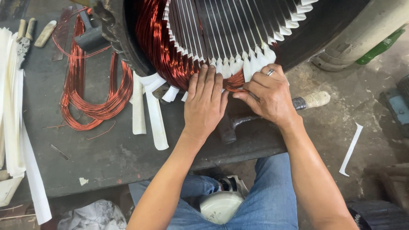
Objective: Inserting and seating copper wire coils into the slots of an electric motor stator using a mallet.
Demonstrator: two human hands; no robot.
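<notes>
Top centre of frame: left hand [205,104] lies flat, fingers straight, on the copper winding [164,51] of the stator [238,30]. Right hand [269,94] looks pinched on a white paper wedge [257,64], hard to tell.

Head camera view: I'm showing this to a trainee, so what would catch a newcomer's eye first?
First, the big motor stator at top centre, its slots packed with gleaming copper windings and white insulation paper. Next, the left hand and the right hand, which wears a ring, press on the windings at the stator's lower edge. A loose copper wire coil lies on the dark workbench to the left.
</notes>
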